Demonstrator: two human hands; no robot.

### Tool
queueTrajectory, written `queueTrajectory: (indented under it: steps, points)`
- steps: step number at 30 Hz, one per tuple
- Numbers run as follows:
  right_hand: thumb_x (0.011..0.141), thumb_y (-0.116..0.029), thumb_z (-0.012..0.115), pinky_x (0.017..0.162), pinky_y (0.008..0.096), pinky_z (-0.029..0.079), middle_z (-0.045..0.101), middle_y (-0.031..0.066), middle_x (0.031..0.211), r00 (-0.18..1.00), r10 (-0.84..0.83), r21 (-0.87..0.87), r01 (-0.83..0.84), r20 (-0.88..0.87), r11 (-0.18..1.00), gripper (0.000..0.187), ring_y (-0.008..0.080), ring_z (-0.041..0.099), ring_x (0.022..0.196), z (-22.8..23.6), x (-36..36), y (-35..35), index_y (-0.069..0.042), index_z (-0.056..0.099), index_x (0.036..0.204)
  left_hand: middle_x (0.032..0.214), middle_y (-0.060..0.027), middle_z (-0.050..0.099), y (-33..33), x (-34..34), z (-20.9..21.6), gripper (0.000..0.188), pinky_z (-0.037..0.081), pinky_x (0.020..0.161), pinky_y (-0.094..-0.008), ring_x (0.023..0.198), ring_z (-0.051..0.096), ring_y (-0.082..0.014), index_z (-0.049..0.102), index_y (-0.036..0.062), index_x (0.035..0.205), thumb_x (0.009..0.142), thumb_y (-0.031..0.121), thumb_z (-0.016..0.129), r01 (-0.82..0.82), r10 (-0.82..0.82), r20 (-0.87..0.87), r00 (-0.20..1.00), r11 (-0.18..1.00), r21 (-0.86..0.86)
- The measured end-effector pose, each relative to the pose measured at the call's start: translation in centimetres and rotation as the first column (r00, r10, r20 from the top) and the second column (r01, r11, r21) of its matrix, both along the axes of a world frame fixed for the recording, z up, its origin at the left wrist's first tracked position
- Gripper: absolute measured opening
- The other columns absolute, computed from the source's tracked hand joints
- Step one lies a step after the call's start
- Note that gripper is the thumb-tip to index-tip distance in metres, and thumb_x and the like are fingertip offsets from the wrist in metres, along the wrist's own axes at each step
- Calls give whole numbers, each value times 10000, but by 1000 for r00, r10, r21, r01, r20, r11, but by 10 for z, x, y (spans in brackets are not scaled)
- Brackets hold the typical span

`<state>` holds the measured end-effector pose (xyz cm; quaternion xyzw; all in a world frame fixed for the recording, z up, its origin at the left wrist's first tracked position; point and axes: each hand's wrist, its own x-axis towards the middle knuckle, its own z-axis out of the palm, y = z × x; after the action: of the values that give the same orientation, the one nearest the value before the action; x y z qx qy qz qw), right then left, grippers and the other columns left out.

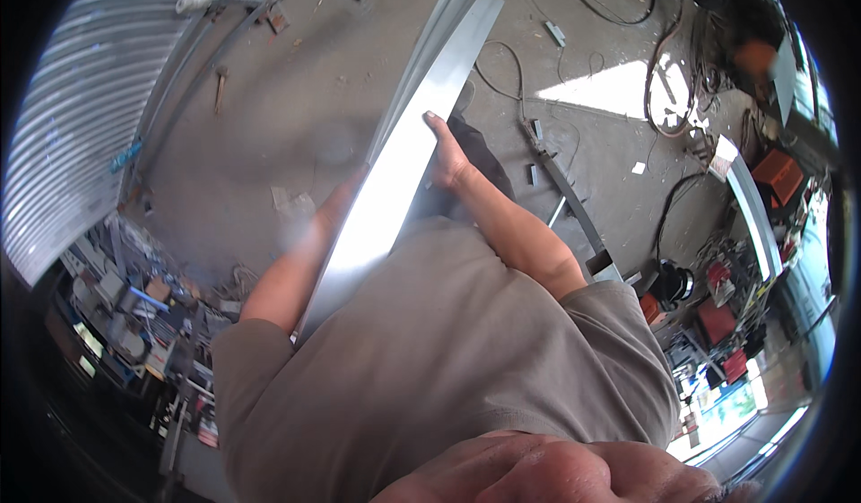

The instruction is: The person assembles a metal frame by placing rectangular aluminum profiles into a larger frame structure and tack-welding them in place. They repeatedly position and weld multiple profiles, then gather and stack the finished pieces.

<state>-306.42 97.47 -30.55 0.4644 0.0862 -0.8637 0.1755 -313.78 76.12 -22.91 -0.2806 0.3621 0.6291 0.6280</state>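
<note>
A bundle of long shiny metal strips (pixel 421 117) runs from my chest up and away over the concrete floor. My right hand (pixel 445 155) grips the bundle's right edge, thumb on top of the upper strip. My left forearm reaches up along the bundle's left side. My left hand (pixel 352 189) goes under the strips and is almost wholly hidden by them. My grey shirt fills the lower middle of the view.
A corrugated metal wall (pixel 81 117) curves along the left, with cluttered shelves (pixel 134 315) below it. Cables (pixel 668 99), metal bars (pixel 565 189) and scraps lie on the floor at right. Red machines (pixel 717 315) stand at far right.
</note>
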Motion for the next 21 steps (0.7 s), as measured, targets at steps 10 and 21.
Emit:
queueTrajectory:
  steps: [10, 21]
  points:
    - [942, -615, 589, 1194, 553, 344, 502, 189, 1513, 975, 223, -248, -218, -9, 944, 862, 387, 470, 1397, -42, 34, -156, -49, 386, 1560, 1237, -158, 716, -161, 96, -26, 657, 562, 968, -373, 1084, 707, -262, 590, -1, 1397, 1024, 538, 545, -214, 234, 62, 970, 949, -232]
    - [908, -605, 605, 1190, 567, 345, 519, 149, 1519, 928, 361, -302, -320, 90, 898, 831, 376, 478, 1392, -73, 59, -277, -88, 444, 1540, 1692, -169, 264, -279, 168, 89, 798, 344, 1201, -420, 1504, 365, -272, 159, 168, 1679, 1066, 565, 480, -20, 61, 74, 995, 886, -463]
